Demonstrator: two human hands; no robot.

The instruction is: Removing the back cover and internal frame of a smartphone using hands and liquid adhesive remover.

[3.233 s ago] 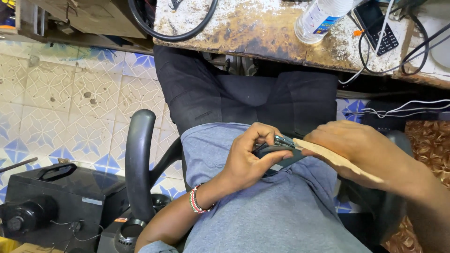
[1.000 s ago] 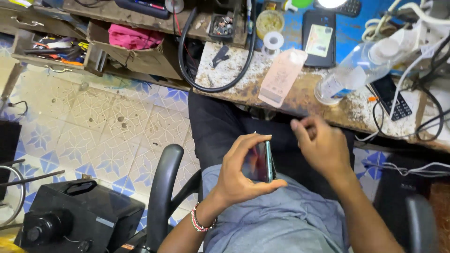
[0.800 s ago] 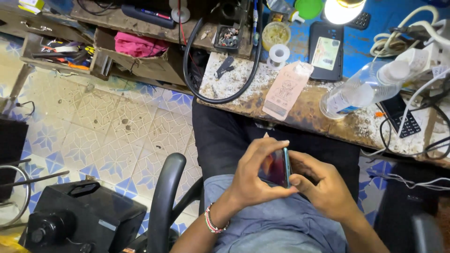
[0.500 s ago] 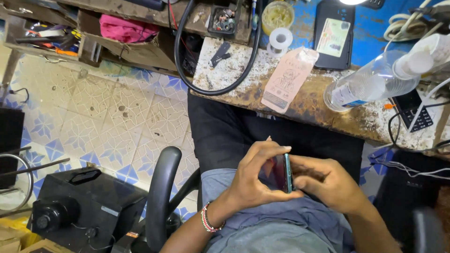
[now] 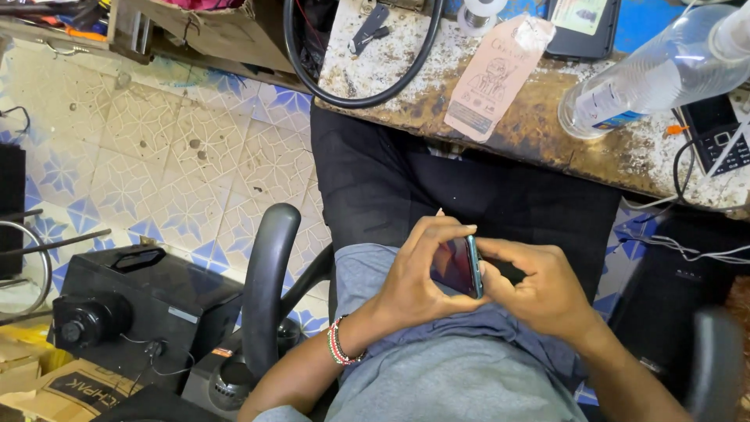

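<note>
Left hand (image 5: 418, 273) wraps around a smartphone (image 5: 461, 267), fingers curled over its top edge, thumb under, holding it on edge above the lap. Right hand (image 5: 535, 285) grips the same phone from the other side, fingertips (image 5: 486, 270) pressed to its teal rim and back. Phone sits between both palms, screen side dark and facing the left hand, just over the grey shirt (image 5: 453, 375) and black trousers (image 5: 437, 187). Beaded bracelet (image 5: 337, 342) on left wrist. Person seated in a chair, black armrest (image 5: 266, 289) by left elbow. Ahead, worn workbench (image 5: 547, 133) with a pink packaging card (image 5: 492, 78) hanging over its edge, a clear plastic bottle (image 5: 664, 74) lying on its side, a black cable loop (image 5: 351, 86), a keypad phone (image 5: 719, 141) at far right. On the tiled floor (image 5: 141, 156), a black machine case (image 5: 133, 312) beside the chair.
</note>
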